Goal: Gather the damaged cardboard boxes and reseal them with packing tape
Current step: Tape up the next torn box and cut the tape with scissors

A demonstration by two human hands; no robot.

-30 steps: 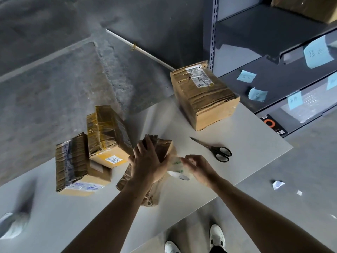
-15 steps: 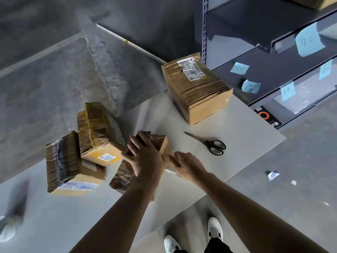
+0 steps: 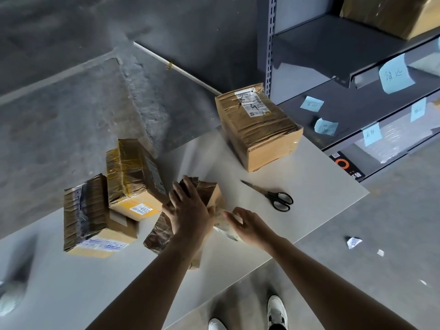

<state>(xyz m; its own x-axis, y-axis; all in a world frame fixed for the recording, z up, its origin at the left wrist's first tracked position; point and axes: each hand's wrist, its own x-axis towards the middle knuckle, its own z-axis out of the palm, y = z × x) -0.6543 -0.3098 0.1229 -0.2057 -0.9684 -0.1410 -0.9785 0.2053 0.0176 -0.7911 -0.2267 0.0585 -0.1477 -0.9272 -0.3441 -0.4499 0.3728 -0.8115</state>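
So the small box (image 3: 208, 192) is the one being worked on. It sits near the front edge of the white table (image 3: 316, 186), roughly in the middle, and it looks rough: brown cardboard, crumpled and dented all over, with wrinkly shiny brown tape across it. The left hand (image 3: 188, 210) lies flat on top of it with the fingers spread and straight, pressing down. The right hand (image 3: 250, 227) is just to the right, fingers curled over the packing tape (image 3: 226, 232), which is a pale, see-through roll touching the box's right side. It's pretty blurred, so no detail there.

Three more boxes are on the table. The big box (image 3: 257, 129) sits at the far side, well apart from the hands, with creased brown tape bands over the top and a white shipping label. Off to the left, the yellow-taped box (image 3: 135, 177) leans tilted on the dark-taped box (image 3: 83, 210), and both have wrinkled tape and labels on their front faces.

Black-handled scissors (image 3: 278, 198) lie flat between the big box and the right hand, blades shut. A grey shelf unit (image 3: 345, 44) stands on the right with blue sticky notes (image 3: 395, 75) stuck on it. A couple of paper scraps (image 3: 354, 242) lie on the floor (image 3: 392, 234), and white shoes (image 3: 276, 310) show at the bottom.
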